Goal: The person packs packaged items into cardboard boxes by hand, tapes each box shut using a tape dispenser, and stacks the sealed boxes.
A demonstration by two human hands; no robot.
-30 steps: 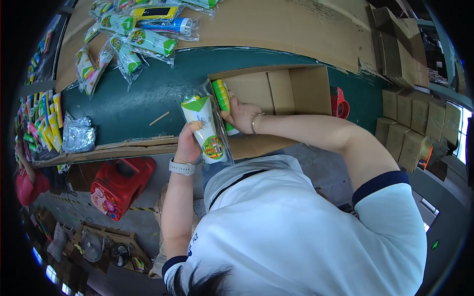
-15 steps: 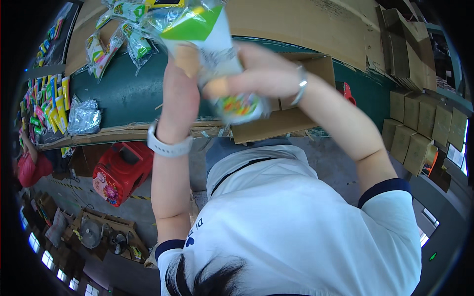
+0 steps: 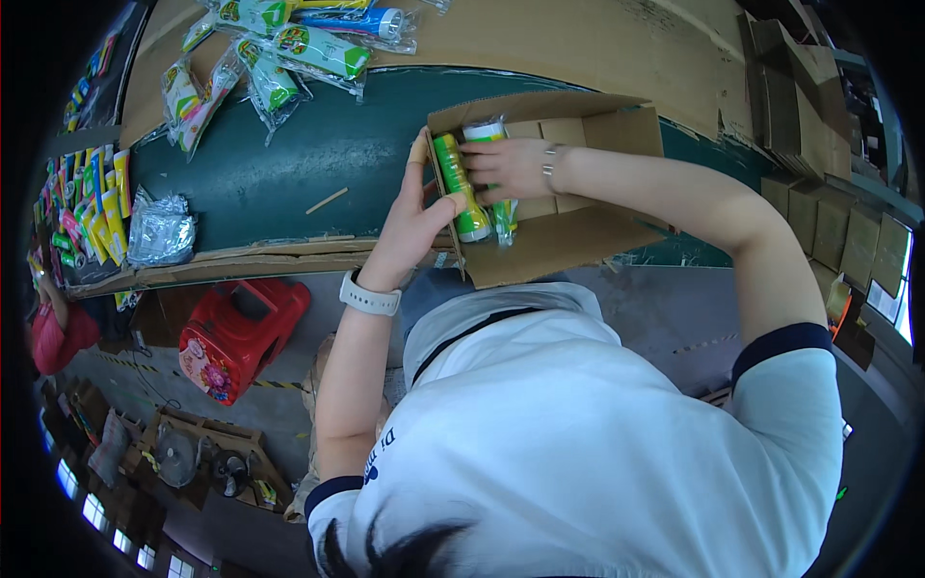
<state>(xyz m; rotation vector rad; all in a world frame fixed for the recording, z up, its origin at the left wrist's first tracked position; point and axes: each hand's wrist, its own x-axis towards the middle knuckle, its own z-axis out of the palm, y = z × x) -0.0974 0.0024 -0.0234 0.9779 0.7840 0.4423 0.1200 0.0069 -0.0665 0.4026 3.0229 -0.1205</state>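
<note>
A cardboard box (image 3: 588,234) stands with its top flaps spread on the table in front of me. Against its left wall lies a green-and-yellow flashlight (image 3: 449,162). Beside it is a second flashlight, a green-and-white one in clear wrap (image 3: 484,131), partly covered by my right hand (image 3: 515,166). That hand reaches down into the box with its fingers closed on the wrapped flashlight. My left hand (image 3: 412,226) grips the box's left wall, forefinger along the far corner and thumb over the edge against the green-and-yellow flashlight.
Several wrapped flashlights (image 3: 323,50) lie at the far left of the green table (image 3: 289,173). Left of me are a stack of clear bags (image 3: 162,229) and many colourful tubes (image 3: 116,212). A red stool (image 3: 241,337) stands below; small cartons (image 3: 838,226) are stacked right.
Both hands have come down from above the table to the box. The wrapped flashlight my hands held in the air is now inside it. My left hand has taken hold of the box wall.
</note>
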